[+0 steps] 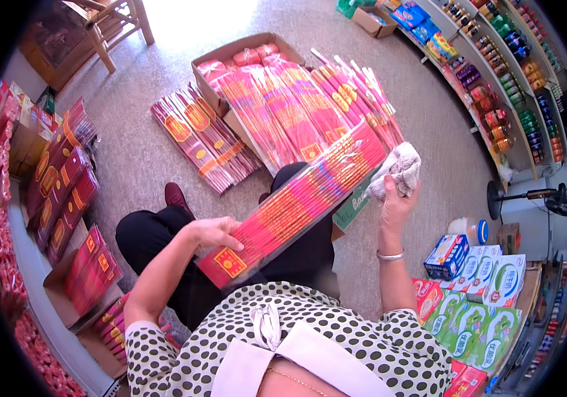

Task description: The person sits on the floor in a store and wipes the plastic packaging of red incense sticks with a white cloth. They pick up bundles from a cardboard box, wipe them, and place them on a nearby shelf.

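My left hand grips the lower end of a long clear-wrapped pack of red incense sticks, which lies slanted across my lap. The fingers of my right hand are closed on a crumpled whitish cloth near the pack's upper end. Beyond the pack, several similar pink and red packs lean over an open cardboard box that also holds small pink wrapped bundles. Darker incense packs with gold labels lie on the floor to the box's left.
Shelves of bottles curve along the right. Milk cartons are stacked at lower right, with a black fan above them. More incense packs stand along the left side. A green box lies near my knee; a wooden stool stands at upper left.
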`<state>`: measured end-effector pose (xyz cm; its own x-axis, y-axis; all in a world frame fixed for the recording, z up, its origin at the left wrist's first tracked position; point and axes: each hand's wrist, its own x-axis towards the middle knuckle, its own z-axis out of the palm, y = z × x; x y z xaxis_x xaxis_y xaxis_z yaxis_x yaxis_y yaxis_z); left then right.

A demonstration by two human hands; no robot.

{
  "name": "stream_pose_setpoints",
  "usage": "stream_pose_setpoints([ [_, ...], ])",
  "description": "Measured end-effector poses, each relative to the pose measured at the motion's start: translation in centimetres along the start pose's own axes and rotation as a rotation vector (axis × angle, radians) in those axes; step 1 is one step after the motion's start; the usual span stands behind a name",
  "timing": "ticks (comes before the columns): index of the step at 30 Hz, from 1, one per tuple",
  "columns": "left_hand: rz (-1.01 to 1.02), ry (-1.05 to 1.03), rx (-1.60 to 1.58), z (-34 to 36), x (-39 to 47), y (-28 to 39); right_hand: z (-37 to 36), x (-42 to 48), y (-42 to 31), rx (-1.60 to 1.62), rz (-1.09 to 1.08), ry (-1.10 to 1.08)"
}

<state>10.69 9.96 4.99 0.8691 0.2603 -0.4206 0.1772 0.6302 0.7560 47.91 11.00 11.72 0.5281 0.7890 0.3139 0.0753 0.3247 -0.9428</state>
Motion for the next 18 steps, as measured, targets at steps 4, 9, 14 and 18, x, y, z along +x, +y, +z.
stream_pose_setpoints([
  [4,-0.122,0.014,0.052,-1.9,1.5,-0.9,-1.1,0.1,-0.5,-0.503,-0.146,-0.25],
  [9,-0.168,0.023,0.064,-3.1,2.3,-0.7,1.2,-1.5,4.1,-0.882,-0.422,-0.603],
  [14,-0.176,-0.007,0.018,-3.6,2.1,-1.2,7.9,-11.4,2.6,-0.643,-0.497,-0.978],
  [18,0.026,0.062,0.17,-3.0,2.2,-1.5,9.6,-15.3,1.5,-0.564,-0.482,-1.13],
])
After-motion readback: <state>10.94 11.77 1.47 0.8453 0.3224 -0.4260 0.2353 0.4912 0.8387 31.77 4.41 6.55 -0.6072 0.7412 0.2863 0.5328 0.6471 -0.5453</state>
